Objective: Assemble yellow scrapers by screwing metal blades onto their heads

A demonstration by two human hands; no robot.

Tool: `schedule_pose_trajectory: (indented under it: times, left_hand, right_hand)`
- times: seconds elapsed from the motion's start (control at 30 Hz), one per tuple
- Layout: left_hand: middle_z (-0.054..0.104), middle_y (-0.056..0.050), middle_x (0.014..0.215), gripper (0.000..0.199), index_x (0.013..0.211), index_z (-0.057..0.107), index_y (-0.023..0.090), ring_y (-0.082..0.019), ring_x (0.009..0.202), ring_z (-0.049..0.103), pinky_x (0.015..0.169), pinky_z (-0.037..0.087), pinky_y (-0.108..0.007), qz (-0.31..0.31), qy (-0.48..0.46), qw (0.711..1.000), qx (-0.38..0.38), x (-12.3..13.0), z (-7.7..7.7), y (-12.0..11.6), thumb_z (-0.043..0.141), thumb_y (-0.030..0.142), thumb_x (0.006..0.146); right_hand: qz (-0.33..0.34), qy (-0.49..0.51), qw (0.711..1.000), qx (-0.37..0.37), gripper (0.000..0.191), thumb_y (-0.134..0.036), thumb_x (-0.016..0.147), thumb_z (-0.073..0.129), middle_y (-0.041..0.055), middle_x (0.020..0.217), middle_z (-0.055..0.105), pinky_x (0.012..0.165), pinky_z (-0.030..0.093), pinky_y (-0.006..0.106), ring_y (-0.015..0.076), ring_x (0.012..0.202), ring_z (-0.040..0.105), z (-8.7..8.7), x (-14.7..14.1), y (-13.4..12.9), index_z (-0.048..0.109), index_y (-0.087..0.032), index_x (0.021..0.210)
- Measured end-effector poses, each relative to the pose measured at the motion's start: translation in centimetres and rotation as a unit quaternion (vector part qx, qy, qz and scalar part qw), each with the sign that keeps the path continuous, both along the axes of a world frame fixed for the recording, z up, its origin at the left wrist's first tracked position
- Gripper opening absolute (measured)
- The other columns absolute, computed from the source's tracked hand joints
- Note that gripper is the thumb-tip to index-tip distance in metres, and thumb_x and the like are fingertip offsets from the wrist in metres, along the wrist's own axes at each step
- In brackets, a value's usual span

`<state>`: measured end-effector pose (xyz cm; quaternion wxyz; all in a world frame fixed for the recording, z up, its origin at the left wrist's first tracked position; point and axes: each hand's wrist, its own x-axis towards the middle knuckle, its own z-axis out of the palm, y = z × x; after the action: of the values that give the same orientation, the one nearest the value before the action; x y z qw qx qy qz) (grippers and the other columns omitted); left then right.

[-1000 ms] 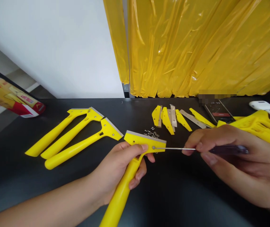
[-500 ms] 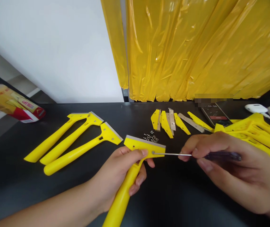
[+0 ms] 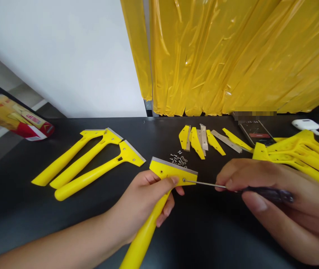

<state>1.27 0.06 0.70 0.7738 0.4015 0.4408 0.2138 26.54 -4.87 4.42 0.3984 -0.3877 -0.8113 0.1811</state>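
A yellow scraper (image 3: 145,235) with a metal blade along its head is gripped by my left hand (image 3: 150,196), thumb pressed on the head. My right hand (image 3: 285,209) is closed around the dark handle of a screwdriver (image 3: 204,183). The thin shaft points left, and its tip meets a screw (image 3: 184,180) at the right side of the scraper head. To the left of that screw, another hole in the head shows dark. Just behind the head lies a small pile of screws and nuts (image 3: 179,158).
Three yellow scrapers with blades (image 3: 100,170) lie at the left. Yellow cover plates (image 3: 197,144) and blades (image 3: 226,141) lie at the back. More yellow handles (image 3: 302,151) are stacked at the right, near a phone (image 3: 256,130) and a white case (image 3: 305,124). A snack packet (image 3: 22,121) stands far left.
My right thumb has shifted away from my fingers along the screwdriver handle, and the hand sits a little further right. The screwdriver tip stays on the screw; the view has tilted slightly.
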Motion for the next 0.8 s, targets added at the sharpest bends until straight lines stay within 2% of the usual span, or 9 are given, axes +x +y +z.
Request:
schedule_pose_trajectory:
  times: [0.13,0.23,0.3,0.4,0.5,0.57,0.63,0.7,0.8]
  left_hand:
    - [0.056,0.001,0.048,0.034,0.084,0.073,0.014,-0.007,0.034,0.044,0.036,0.031,-0.015,0.001,0.007,1.0,0.008,0.1,-0.2,-0.1,0.064,0.043,0.099]
    - [0.056,0.002,0.048,0.035,0.084,0.073,0.014,-0.006,0.034,0.044,0.036,0.032,-0.015,-0.006,0.016,1.0,0.014,0.2,-0.4,-0.1,0.065,0.044,0.099]
    - [0.056,0.002,0.049,0.035,0.085,0.074,0.014,-0.006,0.034,0.044,0.036,0.034,-0.015,-0.013,0.021,1.0,0.015,0.2,-0.5,-0.2,0.065,0.045,0.1]
    - [0.057,0.002,0.05,0.035,0.086,0.074,0.015,-0.007,0.034,0.045,0.036,0.034,-0.015,-0.02,0.02,0.999,0.015,0.1,-0.6,-0.2,0.065,0.046,0.1]
    - [0.058,0.002,0.049,0.035,0.086,0.074,0.015,-0.006,0.033,0.045,0.036,0.033,-0.014,-0.022,0.02,0.999,0.012,0.0,-0.6,-0.2,0.065,0.046,0.1]
    - [0.058,0.002,0.049,0.034,0.086,0.074,0.015,-0.006,0.033,0.044,0.036,0.033,-0.014,-0.024,0.018,0.999,0.013,0.0,-0.6,-0.1,0.065,0.045,0.1]
    - [0.057,0.002,0.05,0.034,0.086,0.074,0.014,-0.006,0.033,0.044,0.036,0.033,-0.014,-0.026,0.017,0.999,0.017,0.0,-0.5,-0.1,0.065,0.044,0.099]
    - [0.057,0.002,0.05,0.034,0.086,0.074,0.015,-0.006,0.033,0.044,0.036,0.034,-0.014,-0.023,0.018,0.999,0.018,0.1,-0.4,-0.1,0.066,0.044,0.099]
    - [0.057,0.003,0.049,0.034,0.086,0.074,0.015,-0.006,0.033,0.044,0.035,0.033,-0.014,-0.019,0.018,0.999,0.02,0.1,-0.3,-0.1,0.065,0.044,0.099]
  right_hand:
    - [-0.032,-0.061,0.997,0.037,0.023,-0.018,0.096,0.067,0.0029,0.095,0.078,0.078,0.063,0.025,0.0171,0.081,0.076,-0.3,0.0,-1.0,0.064,-0.024,0.118]
    - [-0.049,-0.1,0.992,0.058,0.02,-0.025,0.098,0.071,0.0027,0.1,0.079,0.086,0.062,0.026,0.0186,0.086,0.076,-0.4,-0.1,-1.6,0.066,-0.026,0.117]
    - [-0.037,-0.101,0.993,0.056,0.016,-0.036,0.104,0.064,0.0048,0.101,0.08,0.084,0.063,0.026,0.0206,0.09,0.077,-0.3,-0.2,-1.7,0.065,-0.025,0.116]
    - [-0.008,-0.073,0.997,0.028,0.026,-0.045,0.109,0.05,0.0071,0.101,0.078,0.076,0.064,0.026,0.0224,0.091,0.078,-0.1,-0.4,-1.7,0.063,-0.025,0.118]
    - [-0.041,-0.052,0.998,0.02,0.017,-0.032,0.104,0.062,0.0051,0.102,0.079,0.08,0.064,0.025,0.0206,0.088,0.078,-0.2,-0.6,-1.7,0.064,-0.026,0.12]
    - [-0.061,-0.018,0.998,-0.001,0.017,-0.024,0.1,0.069,0.0018,0.097,0.078,0.077,0.064,0.022,0.0169,0.079,0.075,-0.3,-0.8,-1.6,0.066,-0.028,0.116]
    - [-0.04,0.043,0.997,-0.058,0.013,-0.032,0.1,0.071,-0.0007,0.088,0.075,0.067,0.062,0.02,0.0145,0.07,0.072,-0.4,-0.7,-1.5,0.068,-0.03,0.113]
    - [-0.014,0.109,0.986,-0.124,0.019,-0.045,0.105,0.063,-0.0005,0.084,0.074,0.065,0.062,0.022,0.016,0.071,0.072,-0.4,-0.6,-1.4,0.069,-0.032,0.118]
    - [-0.001,0.133,0.982,-0.138,0.025,-0.038,0.108,0.057,0.002,0.086,0.076,0.069,0.065,0.026,0.0196,0.079,0.076,-0.3,-0.2,-1.2,0.069,-0.032,0.129]
